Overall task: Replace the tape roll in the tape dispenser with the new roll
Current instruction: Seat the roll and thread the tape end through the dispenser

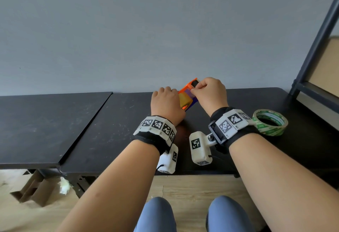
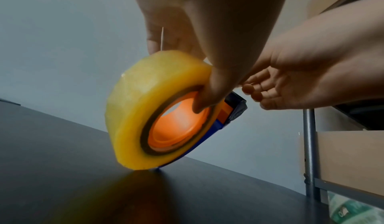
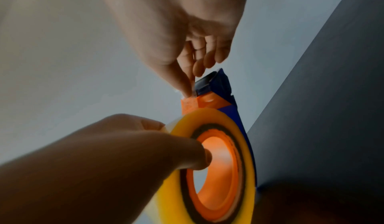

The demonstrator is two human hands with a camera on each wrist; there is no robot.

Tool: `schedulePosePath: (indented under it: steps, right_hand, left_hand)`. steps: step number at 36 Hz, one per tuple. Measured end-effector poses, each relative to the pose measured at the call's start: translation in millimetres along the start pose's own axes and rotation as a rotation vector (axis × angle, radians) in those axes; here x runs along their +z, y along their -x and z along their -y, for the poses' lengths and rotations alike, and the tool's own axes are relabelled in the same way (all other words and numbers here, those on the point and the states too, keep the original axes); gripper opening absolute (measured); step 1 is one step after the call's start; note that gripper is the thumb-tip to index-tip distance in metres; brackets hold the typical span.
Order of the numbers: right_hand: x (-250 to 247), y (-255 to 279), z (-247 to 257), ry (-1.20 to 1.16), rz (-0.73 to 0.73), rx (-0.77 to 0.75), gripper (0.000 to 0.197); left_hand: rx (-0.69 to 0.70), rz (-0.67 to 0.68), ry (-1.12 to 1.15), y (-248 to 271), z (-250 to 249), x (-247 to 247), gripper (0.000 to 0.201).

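The left hand [image 1: 166,103] grips the yellow tape roll [image 2: 145,106] that sits on the orange hub of the tape dispenser [image 1: 189,92] — its thumb hooks into the hub's opening while the other fingers curl over the roll's far side. The dispenser stands tilted on its lower edge on the dark worktop [image 1: 110,121], the roll's rim touching the surface just below the left hand. Just beside it, on its right, the right hand [image 1: 209,92] is at the dispenser's raised front end, its thumb and forefinger pressed together in a pinch on what looks like the loose end of clear tape by the dark roller; the remaining fingers are curled in loosely. The dispenser's blue side plate lies on the far side of the roll from the left thumb. A second tape roll with a green printed core [image 1: 269,122] lies flat on the worktop near the right wrist, on its outer side — apart from both hands. A dark metal shelf post [image 1: 315,35] rises beyond it.
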State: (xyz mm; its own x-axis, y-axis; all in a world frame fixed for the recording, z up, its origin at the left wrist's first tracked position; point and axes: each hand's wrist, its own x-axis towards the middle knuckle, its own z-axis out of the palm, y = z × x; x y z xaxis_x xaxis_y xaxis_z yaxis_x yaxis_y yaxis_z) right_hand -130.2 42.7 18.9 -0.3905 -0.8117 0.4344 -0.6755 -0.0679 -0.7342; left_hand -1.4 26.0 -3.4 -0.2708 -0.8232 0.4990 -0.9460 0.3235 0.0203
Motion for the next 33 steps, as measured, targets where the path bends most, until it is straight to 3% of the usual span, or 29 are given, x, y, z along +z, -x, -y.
schedulePosePath:
  steps: [3, 16, 22, 33]
  right_hand:
    - [3, -1, -4, 0.036, -0.068, 0.014, 0.024]
    - [8, -8, -15, -0.01, -0.054, 0.131, 0.021]
    - [7, -9, -15, 0.037, -0.088, 0.109, 0.011]
    - [2, -12, -4, -0.033, -0.146, 0.105, 0.016]
  left_hand:
    - [0.024, 0.004, -0.012, 0, 0, 1, 0.039]
    - [0.05, 0.001, -0.007, 2, -3, 0, 0.034]
    - [0.054, 0.005, -0.022, 1, -2, 1, 0.035]
    - [0.003, 0.0, -0.021, -3, 3, 5, 0.036]
